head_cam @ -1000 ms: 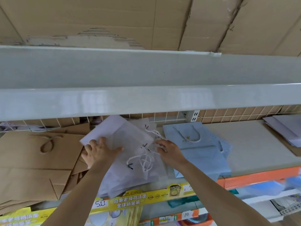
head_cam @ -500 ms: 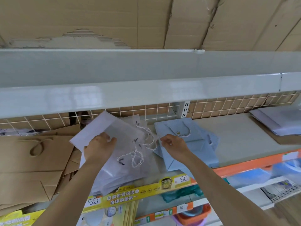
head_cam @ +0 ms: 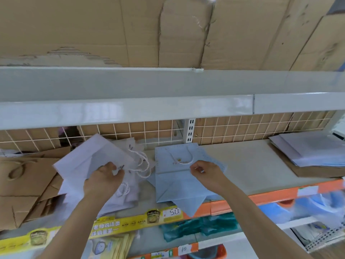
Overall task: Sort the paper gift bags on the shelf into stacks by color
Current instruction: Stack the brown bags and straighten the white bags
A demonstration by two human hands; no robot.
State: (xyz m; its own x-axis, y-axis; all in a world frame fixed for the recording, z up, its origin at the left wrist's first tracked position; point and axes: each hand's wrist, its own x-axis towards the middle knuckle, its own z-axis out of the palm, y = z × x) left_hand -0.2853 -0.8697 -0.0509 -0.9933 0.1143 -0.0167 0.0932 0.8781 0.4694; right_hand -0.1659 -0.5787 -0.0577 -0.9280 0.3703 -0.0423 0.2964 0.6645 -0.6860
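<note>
Left hand (head_cam: 104, 181) grips white bags (head_cam: 97, 161), shelf centre-left. Right hand (head_cam: 207, 171), fingers curled, hovers over blue bags (head_cam: 177, 184) at 3 o'clock. Step: squaring white stack. Next: align edges, tuck cords.

Flattened cardboard sheets (head_cam: 93, 30) cover the whole upper part of the view; top layer torn off near their lower left edge. Grey shelf board (head_cam: 130, 109) runs full width just under them. White wire grid (head_cam: 242, 128) closes the back of the bay, brown cardboard behind it. Slotted white upright (head_cam: 189, 130) at mid-back. Front edge: yellow noodle-ad strip (head_cam: 121, 224) on the left with a "5.0" price tag (head_cam: 172, 213); orange rail (head_cam: 270, 195) on the right. Lower level: teal crumpled item (head_cam: 197, 228), handwritten "10" tag (head_cam: 183, 249), blurred blue packages (head_cam: 308, 208) toward the right edge.
</note>
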